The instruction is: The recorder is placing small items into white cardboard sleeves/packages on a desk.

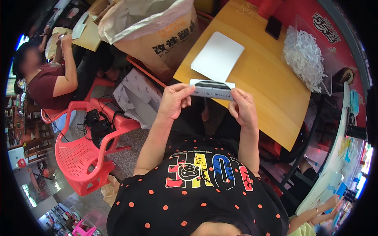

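A printed paper card (212, 93), white along the top with a grey band and a dark curved picture, is stretched level between my two hands at the table's near edge. My left hand (176, 100) pinches its left end between thumb and fingers. At the other end, my right hand (243, 105) grips it the same way, thumb on the front. Just beyond the card lies a stack of blank white cards (219, 54) on the yellow wooden table (271, 108). How the card is folded at the back is hidden.
A clear bin holds many small white plastic pieces (305, 55) on the table's right. Near it are a dark phone (273, 28) and loose rubber bands (249, 10). A big open sack (157, 43) stands left, with a red chair (75, 155) holding black cables and a seated person (59, 80).
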The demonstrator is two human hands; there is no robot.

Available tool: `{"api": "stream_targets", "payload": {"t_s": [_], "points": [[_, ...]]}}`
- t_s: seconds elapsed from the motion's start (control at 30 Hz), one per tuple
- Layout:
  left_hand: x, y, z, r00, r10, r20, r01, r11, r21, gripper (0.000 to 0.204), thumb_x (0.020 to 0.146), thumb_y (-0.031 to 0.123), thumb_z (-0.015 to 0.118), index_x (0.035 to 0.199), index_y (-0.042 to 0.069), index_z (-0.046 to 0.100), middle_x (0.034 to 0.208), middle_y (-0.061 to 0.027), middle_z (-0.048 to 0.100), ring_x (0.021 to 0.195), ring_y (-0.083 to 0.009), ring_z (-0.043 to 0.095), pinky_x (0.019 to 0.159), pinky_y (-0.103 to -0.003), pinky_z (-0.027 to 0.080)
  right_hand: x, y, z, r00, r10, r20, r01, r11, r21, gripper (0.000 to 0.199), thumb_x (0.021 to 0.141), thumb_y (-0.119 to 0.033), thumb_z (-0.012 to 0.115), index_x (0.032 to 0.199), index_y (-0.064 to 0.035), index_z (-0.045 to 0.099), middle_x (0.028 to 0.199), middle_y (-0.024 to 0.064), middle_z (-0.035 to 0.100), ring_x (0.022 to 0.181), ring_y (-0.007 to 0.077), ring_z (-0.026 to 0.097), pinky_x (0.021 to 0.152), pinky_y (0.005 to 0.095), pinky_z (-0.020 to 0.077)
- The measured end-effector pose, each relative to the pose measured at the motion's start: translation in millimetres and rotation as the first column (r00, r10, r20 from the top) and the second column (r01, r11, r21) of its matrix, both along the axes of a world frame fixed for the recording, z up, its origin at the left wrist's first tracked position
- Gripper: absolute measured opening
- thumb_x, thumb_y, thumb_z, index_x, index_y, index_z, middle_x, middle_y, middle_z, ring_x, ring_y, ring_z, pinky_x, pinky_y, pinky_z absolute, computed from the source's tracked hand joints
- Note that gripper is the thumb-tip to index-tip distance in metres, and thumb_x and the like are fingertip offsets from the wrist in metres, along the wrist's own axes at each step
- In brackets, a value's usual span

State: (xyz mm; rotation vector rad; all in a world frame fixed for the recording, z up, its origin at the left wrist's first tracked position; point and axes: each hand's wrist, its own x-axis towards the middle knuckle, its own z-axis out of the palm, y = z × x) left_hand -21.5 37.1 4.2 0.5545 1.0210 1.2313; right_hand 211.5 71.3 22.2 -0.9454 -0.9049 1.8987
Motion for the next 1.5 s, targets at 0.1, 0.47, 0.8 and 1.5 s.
{"api": "stream_targets", "payload": {"t_s": [0.1,0.47,0.8,1.5], "points": [[-4.1,0.9,10.8,0.986,0.058,-0.158,-0.045,0.996,0.082,0.008,0.084,0.009,0.068,0.081,0.002,0.068,0.063,-0.0024,0.060,0.044,-0.0061,0.049,0.039,-0.017,0.031,-7.4,-3.0,-1.0,0.994,-0.054,0.090,0.045,0.993,0.107,0.029,0.097,-0.022,0.051,0.086,0.0030,0.060,0.050,-0.0034,0.042,0.036,0.0050,0.036,0.035,0.0194,0.0261],[-157.4,98.8,98.8,0.771,0.607,-0.191,-0.454,0.735,0.504,0.051,0.086,0.017,0.068,0.125,-0.008,0.045,0.121,-0.0189,0.054,0.098,-0.0223,0.063,0.072,-0.027,0.055,-5.5,17.0,4.1,0.780,-0.437,0.449,0.120,0.807,0.578,0.027,0.091,-0.019,0.059,0.108,0.0013,0.064,0.110,0.0118,0.066,0.063,0.0089,0.052,0.059,0.0225,0.0436],[-84.5,17.2,-1.5,0.808,0.386,-0.445,-0.335,0.923,0.192,0.042,0.086,0.008,0.065,0.125,-0.003,0.053,0.118,-0.0137,0.059,0.094,-0.0155,0.063,0.074,-0.026,0.054,-16.1,31.9,-40.4,0.349,-0.674,0.651,-0.619,0.356,0.700,0.024,0.081,-0.010,0.064,0.104,-0.0016,0.065,0.117,0.0076,0.063,0.085,0.0214,0.065,0.070,0.0328,0.0485],[-1.9,23.3,-12.4,0.922,-0.025,0.387,0.038,0.999,-0.026,0.039,0.089,0.003,0.054,0.127,-0.004,0.048,0.124,-0.0165,0.057,0.107,-0.0261,0.060,0.090,-0.039,0.051,13.2,-25.5,26.1,0.846,-0.224,0.483,-0.310,0.530,0.789,0.016,0.077,0.006,0.065,0.092,-0.0004,0.066,0.087,0.0095,0.065,0.072,0.0182,0.066,0.062,0.0270,0.0528]]}}
